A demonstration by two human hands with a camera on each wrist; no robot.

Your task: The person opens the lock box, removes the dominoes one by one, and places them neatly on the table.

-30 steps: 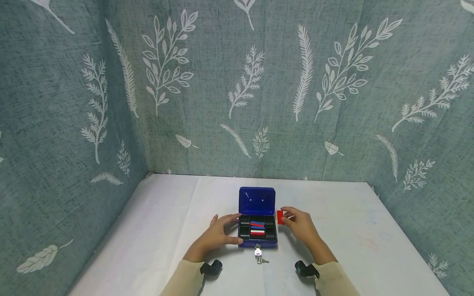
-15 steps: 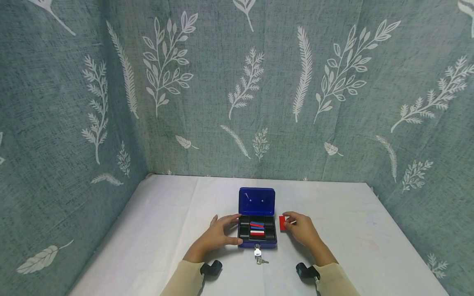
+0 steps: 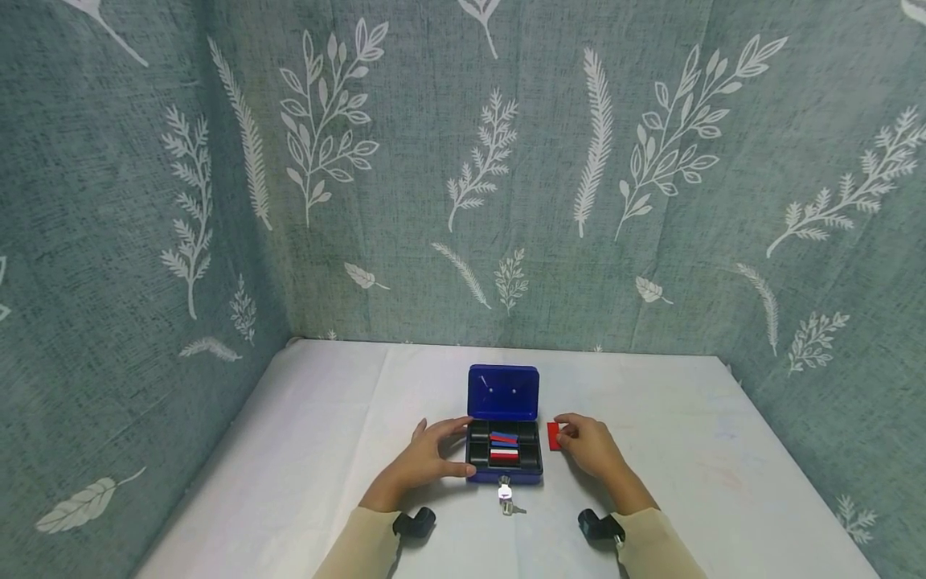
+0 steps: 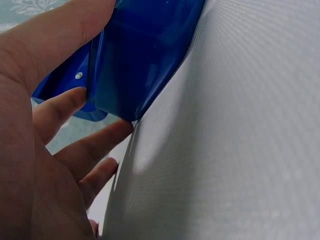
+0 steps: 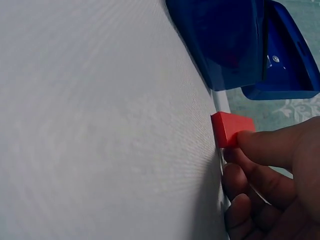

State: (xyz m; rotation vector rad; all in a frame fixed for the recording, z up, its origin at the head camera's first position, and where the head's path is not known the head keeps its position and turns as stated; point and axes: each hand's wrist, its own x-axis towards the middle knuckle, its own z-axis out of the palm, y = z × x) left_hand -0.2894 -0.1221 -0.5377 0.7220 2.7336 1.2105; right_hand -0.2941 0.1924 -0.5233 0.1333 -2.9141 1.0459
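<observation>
A blue metal cash box (image 3: 504,477) stands on the table with its lid (image 3: 502,392) raised. Across its left side spreads my left hand (image 3: 428,460), thumb near the front corner and forefinger near the back one. In the left wrist view, extended fingertips (image 4: 80,95) touch the box wall (image 4: 145,55). To the right of the box, my right hand (image 3: 593,444) pinches a red rectangular block (image 5: 232,129) between thumb and fingers. The block is upright, close to the tabletop; whether it touches is unclear. Red, blue and white pieces (image 3: 504,454) lie in the black tray's middle compartments.
A key (image 3: 506,507) on a ring hangs from the lock at the box front. The white-covered table (image 3: 651,418) extends around it, with patterned green fabric (image 3: 434,161) behind and at both sides. Black wrist cameras (image 3: 415,524) sit on both wrists.
My right hand has drawn the red block slightly toward me and to the right, away from the box, then stayed almost still. The left hand and the box have not visibly moved.
</observation>
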